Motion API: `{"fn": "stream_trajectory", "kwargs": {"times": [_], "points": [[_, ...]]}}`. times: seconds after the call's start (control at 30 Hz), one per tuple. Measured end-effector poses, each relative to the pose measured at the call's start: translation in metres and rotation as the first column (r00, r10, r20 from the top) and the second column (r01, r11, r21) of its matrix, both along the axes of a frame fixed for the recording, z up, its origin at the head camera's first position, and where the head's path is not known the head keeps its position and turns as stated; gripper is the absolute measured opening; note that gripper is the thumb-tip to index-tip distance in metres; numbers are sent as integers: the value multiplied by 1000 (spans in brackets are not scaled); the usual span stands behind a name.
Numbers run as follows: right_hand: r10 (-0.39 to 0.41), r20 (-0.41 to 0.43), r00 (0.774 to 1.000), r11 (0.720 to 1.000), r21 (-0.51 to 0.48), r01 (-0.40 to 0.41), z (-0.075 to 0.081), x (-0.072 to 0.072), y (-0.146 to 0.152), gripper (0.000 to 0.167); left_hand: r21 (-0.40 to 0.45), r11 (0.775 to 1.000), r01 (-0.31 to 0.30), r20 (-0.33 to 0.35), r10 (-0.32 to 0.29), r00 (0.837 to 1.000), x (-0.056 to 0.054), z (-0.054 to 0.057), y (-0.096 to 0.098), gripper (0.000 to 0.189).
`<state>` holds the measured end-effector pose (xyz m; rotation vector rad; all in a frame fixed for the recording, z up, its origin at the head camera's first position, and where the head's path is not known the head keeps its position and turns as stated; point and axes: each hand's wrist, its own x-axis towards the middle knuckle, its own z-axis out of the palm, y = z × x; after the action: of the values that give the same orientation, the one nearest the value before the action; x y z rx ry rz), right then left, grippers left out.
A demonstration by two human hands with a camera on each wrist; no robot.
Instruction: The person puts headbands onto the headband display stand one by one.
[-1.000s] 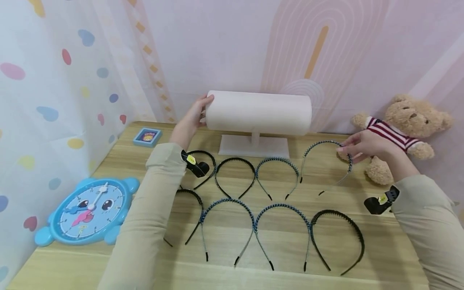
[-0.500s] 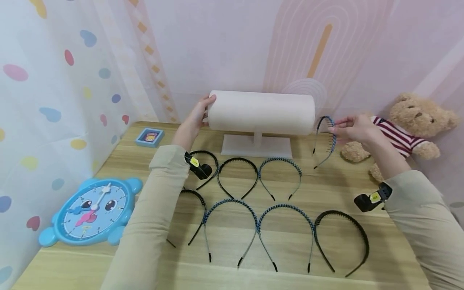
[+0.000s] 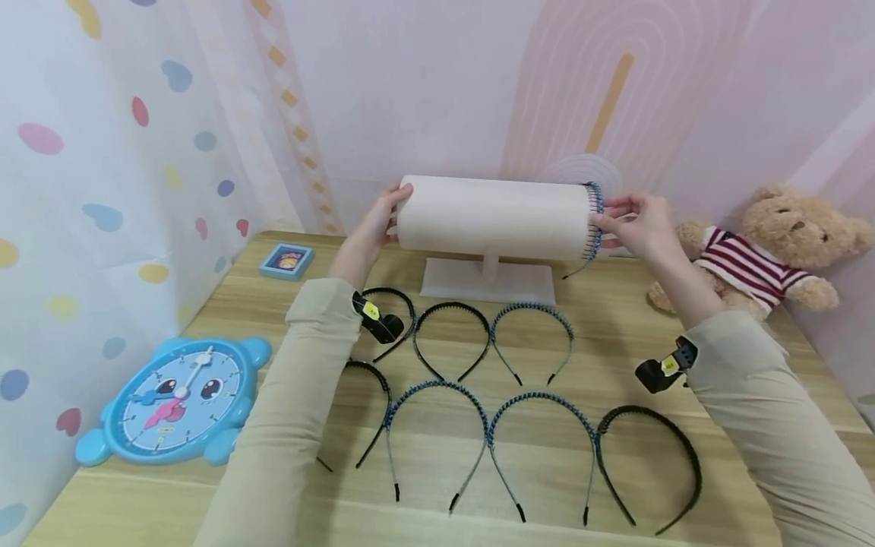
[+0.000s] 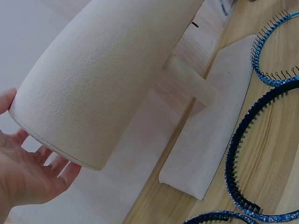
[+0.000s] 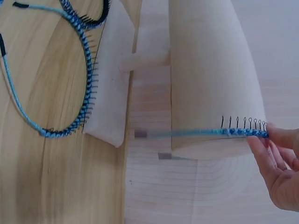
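A white padded roll (image 3: 492,216) lies crosswise on a short post above a flat white base (image 3: 487,281). My left hand (image 3: 377,216) holds the roll's left end, thumb on the front edge and fingers spread over the end face, as the left wrist view shows. At the opposite end, my right hand (image 3: 639,224) pinches a blue headband (image 5: 236,132) between thumb and fingers. That headband arches around the roll's right end, its wire teeth toward the roll and its tips hanging past the underside.
Two rows of headbands lie in front of the stand, including a black headband (image 3: 451,305) and a blue headband (image 3: 437,384). A blue toy clock (image 3: 171,399) and small blue framed picture (image 3: 286,260) are at left. A teddy bear (image 3: 766,243) sits at right.
The right hand has carried the blue headband up and left from the table's right side, turned it, and brought it over the roll's right end. The left hand stays on the roll.
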<state>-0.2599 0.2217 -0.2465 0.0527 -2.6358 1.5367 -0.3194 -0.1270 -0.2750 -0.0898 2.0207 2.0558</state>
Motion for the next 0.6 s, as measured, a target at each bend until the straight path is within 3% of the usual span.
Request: {"fn": "stream_trajectory", "kwargs": {"times": [0.17, 0.33, 0.47, 0.6], "points": [[5, -35, 999, 995, 96, -2, -3, 0, -1, 52, 0, 1000, -7, -4, 7, 1000, 1, -1, 0, 65], [28, -44, 999, 987, 162, -21, -7, 4, 9, 69, 0, 1000, -6, -14, 6, 1000, 3, -1, 0, 65], [141, -35, 989, 976, 175, -133, -12, 1, 25, 86, 1, 1000, -1, -16, 1, 1000, 4, -1, 1, 64], [309, 0, 951, 937, 171, -305, -19, -8, 38, 110, -4, 1000, 5, -20, -5, 1000, 3, -1, 3, 64]]}}
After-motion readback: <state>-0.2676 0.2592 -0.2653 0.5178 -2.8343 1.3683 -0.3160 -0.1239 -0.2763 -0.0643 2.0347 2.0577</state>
